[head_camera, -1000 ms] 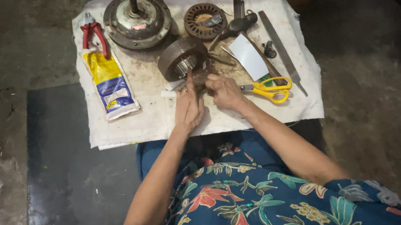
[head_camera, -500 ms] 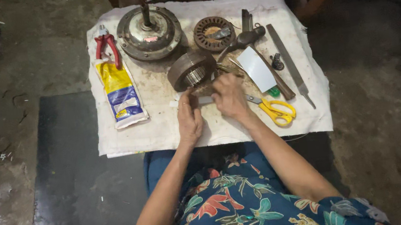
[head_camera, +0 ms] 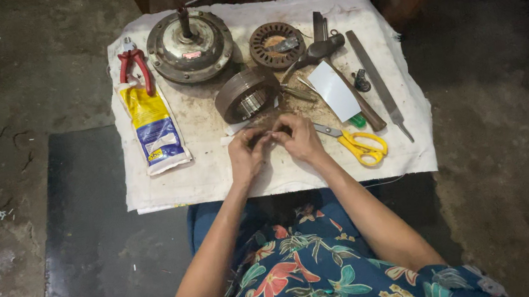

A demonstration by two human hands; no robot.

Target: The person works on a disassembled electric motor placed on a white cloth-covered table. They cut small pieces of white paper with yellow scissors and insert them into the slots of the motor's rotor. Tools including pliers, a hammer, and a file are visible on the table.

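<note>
Both hands meet over the near middle of a stained white cloth [head_camera: 215, 180], fingertips pressed together around something too small to make out. The left hand [head_camera: 247, 157] curls its fingers inward; the right hand [head_camera: 299, 139] bends over them, touching. Just beyond the fingertips lies a round metal winding core [head_camera: 246, 95] tilted on its side. Yellow scissors [head_camera: 359, 144] lie just right of the right hand. Farther left lies a yellow-and-blue tube [head_camera: 152, 129], with red pliers [head_camera: 134, 65] above it. At the far edge sit a round motor housing [head_camera: 189, 45] and a flat file [head_camera: 379, 85].
</note>
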